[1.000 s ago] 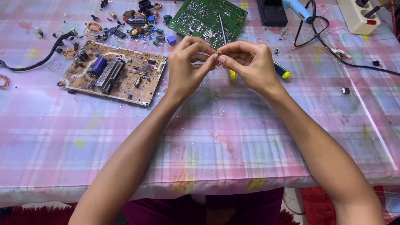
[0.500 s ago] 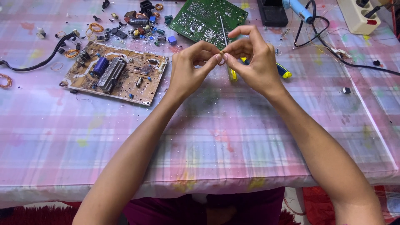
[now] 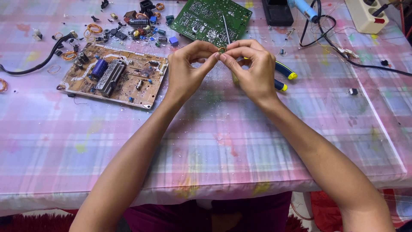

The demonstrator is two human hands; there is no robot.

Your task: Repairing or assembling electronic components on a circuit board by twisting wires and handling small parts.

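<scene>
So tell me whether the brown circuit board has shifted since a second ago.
No. The brown circuit board lies left of the green board, apart from the left hand.

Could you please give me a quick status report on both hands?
Left hand and right hand pinch one small coil together. Pliers underneath. Nothing blocking.

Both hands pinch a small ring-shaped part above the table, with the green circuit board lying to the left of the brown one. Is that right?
Not quite. In the head view the green circuit board lies to the right of the brown circuit board, not to the left. The rest stands: the left hand and right hand pinch a small ring-shaped part above the table.
</scene>
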